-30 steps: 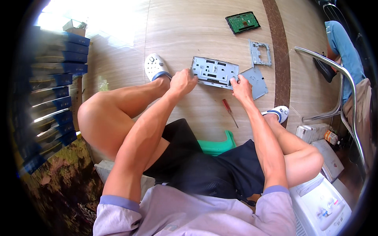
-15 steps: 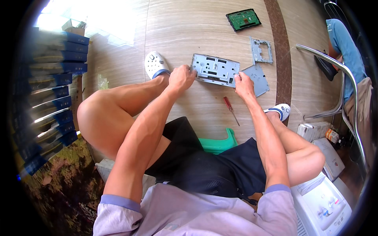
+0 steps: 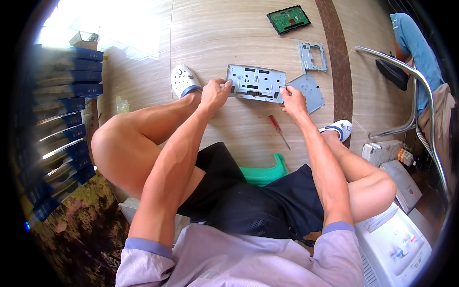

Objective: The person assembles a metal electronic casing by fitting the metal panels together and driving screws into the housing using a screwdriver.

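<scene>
Between my hands is a silvery metal chassis (image 3: 256, 82), a flat box with several slots and holes in its face. My left hand (image 3: 215, 94) grips its left end, fingers closed round the edge. At the right end, my right hand (image 3: 293, 101) pinches the near corner. Beyond my right hand lies a flat metal plate (image 3: 308, 91), partly hidden by the chassis and hand. A metal bracket (image 3: 313, 56) with a large cutout rests past that plate. Nearer to me, a screwdriver (image 3: 278, 131) with a red handle lies on the floor.
A green circuit board in a black frame (image 3: 289, 19) lies farther off. A green plastic stool (image 3: 264, 172) is under me. Blue boxes (image 3: 71, 91) are stacked at left. To the right are a chrome chair frame (image 3: 406, 62), another person's leg (image 3: 417, 43) and a white appliance (image 3: 394, 248).
The whole view has shifted slightly, so floor objects appear a little farther left and up. Both hands still hold the chassis, which is at nearly the same tilt.
</scene>
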Demonstrator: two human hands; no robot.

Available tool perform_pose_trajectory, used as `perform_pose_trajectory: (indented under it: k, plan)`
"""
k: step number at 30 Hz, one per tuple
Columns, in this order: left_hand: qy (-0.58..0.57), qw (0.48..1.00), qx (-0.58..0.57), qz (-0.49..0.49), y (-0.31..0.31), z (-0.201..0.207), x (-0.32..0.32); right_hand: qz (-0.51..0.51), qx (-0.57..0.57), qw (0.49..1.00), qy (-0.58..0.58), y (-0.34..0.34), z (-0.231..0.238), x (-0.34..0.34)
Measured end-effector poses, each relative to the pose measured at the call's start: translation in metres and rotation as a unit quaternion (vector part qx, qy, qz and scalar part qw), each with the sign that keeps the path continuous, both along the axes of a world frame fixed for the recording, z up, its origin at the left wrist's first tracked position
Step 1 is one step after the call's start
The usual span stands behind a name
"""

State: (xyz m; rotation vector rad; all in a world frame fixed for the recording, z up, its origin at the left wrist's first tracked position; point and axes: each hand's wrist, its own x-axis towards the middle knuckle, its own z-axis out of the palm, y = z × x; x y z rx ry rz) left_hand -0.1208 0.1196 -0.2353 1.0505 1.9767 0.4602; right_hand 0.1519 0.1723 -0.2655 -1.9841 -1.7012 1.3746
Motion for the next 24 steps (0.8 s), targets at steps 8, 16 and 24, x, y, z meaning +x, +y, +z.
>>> perform_pose_trajectory:
  k: [8, 16, 24]
  plan:
    - [0.057, 0.998, -0.008, -0.005, 0.004, 0.007, 0.004, -0.058, -0.016, 0.997, 0.044, -0.008, 0.021, -0.002]
    - [0.087, 0.987, 0.098, -0.097, 0.030, 0.076, -0.008, 0.001, -0.047, 0.999, 0.018, -0.007, 0.023, -0.003]
    - [0.221, 0.892, 0.065, -0.389, 0.023, 0.225, -0.014, -0.017, -0.041, 0.999, 0.027, -0.007, 0.023, -0.005]
